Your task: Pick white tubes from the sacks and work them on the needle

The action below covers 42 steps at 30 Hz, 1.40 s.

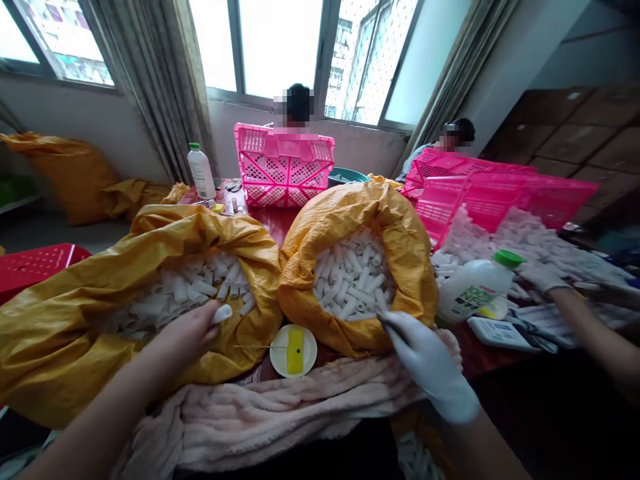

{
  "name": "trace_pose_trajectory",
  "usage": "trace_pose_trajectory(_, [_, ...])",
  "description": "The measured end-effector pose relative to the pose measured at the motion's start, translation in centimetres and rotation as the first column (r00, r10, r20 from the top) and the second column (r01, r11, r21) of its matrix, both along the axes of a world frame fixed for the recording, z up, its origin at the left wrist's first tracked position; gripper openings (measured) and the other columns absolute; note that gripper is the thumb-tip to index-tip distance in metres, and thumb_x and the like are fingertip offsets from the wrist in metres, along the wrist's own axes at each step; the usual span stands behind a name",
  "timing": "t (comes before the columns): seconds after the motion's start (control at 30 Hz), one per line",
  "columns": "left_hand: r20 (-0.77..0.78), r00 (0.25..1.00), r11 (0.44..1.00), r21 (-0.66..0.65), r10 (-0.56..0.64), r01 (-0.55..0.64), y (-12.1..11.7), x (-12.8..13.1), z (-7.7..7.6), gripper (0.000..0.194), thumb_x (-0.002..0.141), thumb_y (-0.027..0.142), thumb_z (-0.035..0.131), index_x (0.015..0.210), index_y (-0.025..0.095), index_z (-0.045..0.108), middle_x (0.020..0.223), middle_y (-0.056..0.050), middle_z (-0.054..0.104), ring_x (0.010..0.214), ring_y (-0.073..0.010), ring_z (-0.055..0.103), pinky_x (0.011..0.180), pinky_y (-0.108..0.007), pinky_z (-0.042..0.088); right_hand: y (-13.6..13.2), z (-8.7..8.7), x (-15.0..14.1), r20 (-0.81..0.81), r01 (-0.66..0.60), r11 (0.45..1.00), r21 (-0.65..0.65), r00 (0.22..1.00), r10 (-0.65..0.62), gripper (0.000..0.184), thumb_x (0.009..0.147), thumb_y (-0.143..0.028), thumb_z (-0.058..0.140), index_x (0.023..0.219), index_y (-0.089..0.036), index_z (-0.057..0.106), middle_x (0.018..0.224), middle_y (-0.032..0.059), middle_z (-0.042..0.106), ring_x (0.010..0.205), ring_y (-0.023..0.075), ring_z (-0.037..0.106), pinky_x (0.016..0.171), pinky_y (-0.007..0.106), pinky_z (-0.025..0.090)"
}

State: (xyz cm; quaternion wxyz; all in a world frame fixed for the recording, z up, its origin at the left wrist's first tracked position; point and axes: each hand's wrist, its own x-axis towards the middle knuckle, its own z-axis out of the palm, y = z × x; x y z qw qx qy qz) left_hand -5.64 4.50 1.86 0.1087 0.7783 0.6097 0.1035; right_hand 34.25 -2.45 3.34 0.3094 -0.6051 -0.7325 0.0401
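L hand (199, 327): grip on short white tube (223, 314), over yellow woven sack (260, 267)
R white-gloved hand (429, 360): can't tell grip
Round white plate (310, 348): counter's (267, 217) near edge, prob. for reach

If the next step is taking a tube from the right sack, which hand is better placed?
Probably the right hand: its fingertips are at the near rim of the right sack; the left hand is over the left sack, holding a white piece.
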Motion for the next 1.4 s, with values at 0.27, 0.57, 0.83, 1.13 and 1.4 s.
trace_pose_trajectory(0.27, [-0.037, 0.993, 0.993, -0.051, -0.110, 0.108, -2.2, 6.3, -3.5, 0.012, 0.076, 0.028, 0.045, 0.076, 0.018, 0.051, 0.083, -0.005, 0.059, 0.081, -0.0183, 0.054, 0.071, -0.027, 0.038, 9.6, 2.6, -5.4, 0.473, -0.122, 0.966, -0.230, 0.853, 0.220, 0.011, 0.069, -0.012, 0.058, 0.077, -0.015, 0.064, 0.083, 0.0137, 0.065, 0.083, 0.0287, 0.059, 0.074, 0.044, 0.046])
trace_pose_trajectory(0.57, [-0.031, 0.998, 0.997, -0.057, -0.051, 0.050, -2.1, 6.9, -4.5, 0.021, 0.082, 0.035, 0.041, 0.076, 0.018, 0.052, 0.082, -0.005, 0.064, 0.080, -0.0195, 0.058, 0.068, -0.028, 0.036, 5.0, -3.9, -10.6, -0.028, -0.388, 0.910, -0.148, 0.921, 0.388, 0.025, 0.087, -0.022, 0.038, 0.107, -0.019, 0.053, 0.098, 0.0066, 0.062, 0.088, 0.0179, 0.058, 0.080, 0.033, 0.048])
trace_pose_trajectory(0.83, [-0.028, 0.998, 0.998, -0.040, -0.051, 0.050, -2.2, 6.9, -5.0, 0.019, 0.082, 0.034, 0.043, 0.080, 0.018, 0.053, 0.084, -0.005, 0.064, 0.081, -0.0196, 0.058, 0.069, -0.029, 0.036, 5.3, -7.9, -9.8, -0.006, -0.514, 0.855, -0.069, 0.858, 0.514, 0.030, 0.083, -0.011, 0.041, 0.110, -0.020, 0.051, 0.105, 0.0083, 0.056, 0.097, 0.0180, 0.052, 0.087, 0.036, 0.046])
trace_pose_trajectory(1.13, [-0.046, 0.997, 0.998, -0.021, -0.062, 0.061, -1.9, 6.9, -5.7, 0.022, 0.083, 0.037, 0.043, 0.077, 0.018, 0.053, 0.081, -0.005, 0.064, 0.080, -0.0194, 0.058, 0.068, -0.029, 0.034, 4.2, -7.3, -9.6, 0.086, -0.568, 0.822, -0.046, 0.817, 0.570, 0.031, 0.083, -0.010, 0.042, 0.111, -0.020, 0.050, 0.107, 0.0081, 0.056, 0.096, 0.0188, 0.051, 0.085, 0.038, 0.046])
trace_pose_trajectory(1.4, [-0.061, 0.996, 0.998, -0.011, -0.061, 0.060, -1.9, 6.9, -5.4, 0.023, 0.083, 0.038, 0.042, 0.076, 0.018, 0.052, 0.079, -0.004, 0.064, 0.078, -0.0189, 0.058, 0.066, -0.029, 0.034, 3.9, -7.8, -9.1, 0.135, -0.638, 0.770, -0.018, 0.762, 0.634, 0.031, 0.083, -0.009, 0.042, 0.109, -0.023, 0.052, 0.103, 0.0066, 0.058, 0.094, 0.0187, 0.051, 0.080, 0.036, 0.049])
